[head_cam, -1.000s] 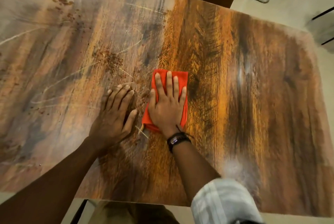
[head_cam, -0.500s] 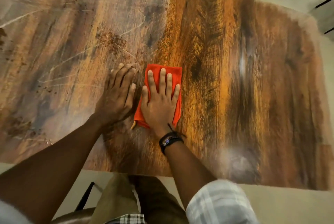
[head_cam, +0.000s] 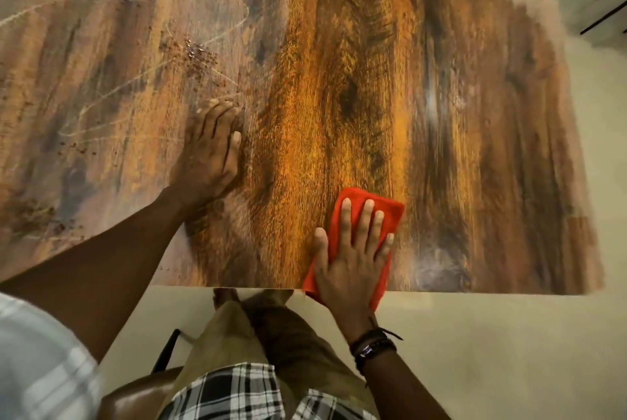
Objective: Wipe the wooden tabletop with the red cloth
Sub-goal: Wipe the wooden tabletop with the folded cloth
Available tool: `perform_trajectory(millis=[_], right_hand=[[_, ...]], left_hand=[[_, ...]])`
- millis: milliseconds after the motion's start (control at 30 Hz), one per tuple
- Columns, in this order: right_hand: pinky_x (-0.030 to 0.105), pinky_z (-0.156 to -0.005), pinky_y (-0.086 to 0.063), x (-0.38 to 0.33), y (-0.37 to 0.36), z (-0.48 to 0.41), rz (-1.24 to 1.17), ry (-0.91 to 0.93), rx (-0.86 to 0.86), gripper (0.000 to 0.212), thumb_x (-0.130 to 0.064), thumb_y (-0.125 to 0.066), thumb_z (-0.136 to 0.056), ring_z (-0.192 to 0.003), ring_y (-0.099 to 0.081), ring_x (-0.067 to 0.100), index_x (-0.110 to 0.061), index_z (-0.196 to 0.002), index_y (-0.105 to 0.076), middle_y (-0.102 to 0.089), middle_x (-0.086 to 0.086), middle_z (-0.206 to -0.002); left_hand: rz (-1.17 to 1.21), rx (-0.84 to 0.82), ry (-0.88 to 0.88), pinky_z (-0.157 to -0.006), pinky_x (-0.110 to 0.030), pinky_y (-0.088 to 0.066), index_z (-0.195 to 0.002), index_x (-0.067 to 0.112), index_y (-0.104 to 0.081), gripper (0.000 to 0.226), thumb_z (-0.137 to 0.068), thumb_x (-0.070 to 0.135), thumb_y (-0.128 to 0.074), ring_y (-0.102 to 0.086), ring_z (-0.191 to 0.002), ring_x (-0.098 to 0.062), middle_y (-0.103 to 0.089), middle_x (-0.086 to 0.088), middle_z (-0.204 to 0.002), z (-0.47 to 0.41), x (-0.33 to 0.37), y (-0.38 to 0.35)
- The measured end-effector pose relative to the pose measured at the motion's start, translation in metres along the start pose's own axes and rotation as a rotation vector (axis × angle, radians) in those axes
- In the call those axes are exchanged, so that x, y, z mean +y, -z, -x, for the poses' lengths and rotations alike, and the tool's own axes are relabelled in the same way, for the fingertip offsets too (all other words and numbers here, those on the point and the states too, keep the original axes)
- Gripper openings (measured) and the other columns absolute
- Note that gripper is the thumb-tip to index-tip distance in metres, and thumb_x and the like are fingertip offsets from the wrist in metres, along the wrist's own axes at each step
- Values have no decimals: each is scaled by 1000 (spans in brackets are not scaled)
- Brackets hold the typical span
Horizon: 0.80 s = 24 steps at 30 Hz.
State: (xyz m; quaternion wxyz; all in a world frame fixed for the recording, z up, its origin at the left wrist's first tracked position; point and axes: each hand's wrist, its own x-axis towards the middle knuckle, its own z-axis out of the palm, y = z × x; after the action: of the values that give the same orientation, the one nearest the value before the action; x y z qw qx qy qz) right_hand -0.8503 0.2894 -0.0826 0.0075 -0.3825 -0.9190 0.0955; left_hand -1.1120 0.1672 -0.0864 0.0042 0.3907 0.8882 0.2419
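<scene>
Sliding the red cloth under a flat, straight-fingered right hand away from the left hand, itself flat on the wooden tabletop, down to the near edge, partly overhanging; leaves crumbs unwiped.

A wooden tabletop with streaked orange-brown grain is seen from above. A red cloth is laid at its near edge, right of centre and slightly overhanging, pressed flat under the right hand. The left hand is rested flat further left. Brown crumbs are scattered beyond it.
</scene>
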Motion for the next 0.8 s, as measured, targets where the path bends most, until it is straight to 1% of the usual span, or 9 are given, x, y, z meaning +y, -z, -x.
perform_trajectory(millis=[67, 133, 200, 267, 433, 533, 667, 733, 800], right_hand=[[62, -121, -7, -22, -5, 10, 7, 31, -13, 72, -63, -21, -101, -155, -2, 30, -22, -160, -17, -5, 9, -168], [62, -121, -5, -49, -11, 21, 1, 95, -46, 73, -65, -21, -100, -155, 0, 31, -23, -160, -16, -4, 11, -168], [62, -121, -4, -78, -19, 32, 13, 169, -75, 73, -65, -23, -101, -155, -2, 34, -23, -160, -16, -6, 13, -168], [62, -120, -6, -97, -24, 34, 16, 211, -85, 70, -61, -24, -102, -154, -5, 35, -23, -160, -16, -8, 15, -167], [63, -121, -9, -108, -25, 8, -18, 218, -60, 63, -50, -28, -105, -155, -3, 33, -24, -160, -14, -7, 13, -168], [60, -122, -4, -124, -25, -32, -48, 197, -55, 62, -48, -27, -104, -155, -1, 30, -25, -161, -13, -5, 11, -168], [61, -121, -3, -152, -27, -123, -66, 133, 10, 61, -46, -26, -104, -155, -6, 31, -26, -160, -16, -9, 12, -168], [59, -121, 0, -163, -27, -160, -47, 138, -3, 61, -47, -23, -104, -155, -4, 31, -26, -160, -14, -7, 11, -168], [58, -122, 2, -168, -29, -179, -25, 153, -26, 60, -48, -20, -104, -155, -3, 31, -27, -161, -12, -6, 11, -168]], left_hand=[[-6, 13, -1, -119, -54, -21, -142, 0, -41, 47, -104, 25, -29, -31, -143, -33, -41, -19, -148, 0, -1, -1], [-10, 30, 18, -120, -51, -20, -142, 1, -41, 46, -104, 25, -30, -31, -144, -32, -42, -18, -148, 0, -2, -3], [-37, 55, 46, -121, -48, -18, -141, 3, -42, 45, -103, 25, -31, -31, -144, -30, -43, -16, -147, 1, -4, -4], [-43, 81, 75, -121, -47, -17, -140, 4, -43, 44, -103, 24, -32, -32, -143, -30, -45, -16, -146, 2, -4, -4], [72, 82, 159, -121, -48, -18, -140, 3, -45, 46, -104, 27, -29, -33, -143, -30, -45, -16, -146, -1, -1, -1], [118, 84, 172, -120, -51, -22, -141, 3, -45, 48, -105, 28, -26, -32, -144, -29, -45, -16, -147, 0, -3, -3], [238, 129, 197, -119, -51, -25, -140, -2, -46, 50, -105, 28, -25, -34, -143, -29, -45, -19, -147, 0, -4, -4], [290, 153, 216, -119, -50, -26, -139, -3, -47, 51, -106, 29, -25, -35, -143, -30, -46, -19, -147, -1, -6, -3], [322, 152, 237, -119, -49, -26, -139, -3, -47, 52, -105, 31, -25, -35, -143, -29, -46, -19, -147, -1, -6, -2]])
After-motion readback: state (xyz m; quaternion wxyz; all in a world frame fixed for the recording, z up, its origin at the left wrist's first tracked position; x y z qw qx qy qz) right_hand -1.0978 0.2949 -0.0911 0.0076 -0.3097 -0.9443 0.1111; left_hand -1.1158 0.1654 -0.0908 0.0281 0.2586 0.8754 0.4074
